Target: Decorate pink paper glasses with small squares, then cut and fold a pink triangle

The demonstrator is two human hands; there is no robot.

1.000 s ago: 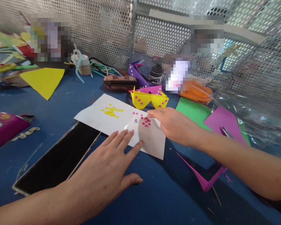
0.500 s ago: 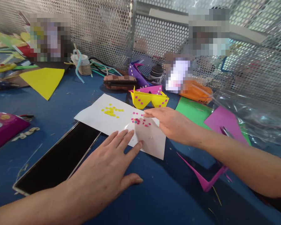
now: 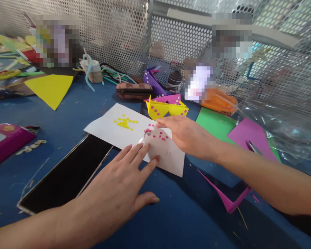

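Paper sheet, plain white. Chips on its left part, yellow; squares on its right part, magenta. Paper glasses, yellow, patterned in small pink squares. Paper piece behind, pink, white-squared. Folded paper piece, purple, likewise white-squared. Pencil case, brown, checked in lighter and darker tones. Tabletop, deep blue. Flat stock: yellow sheet, green sheet, orchid-pink sheet. Bent strip, magenta. Flat device, black face, pale edge. Box at left edge, magenta, whitish panel. Pouch, orange. Backing panel, silver-grey, patterned with round holes
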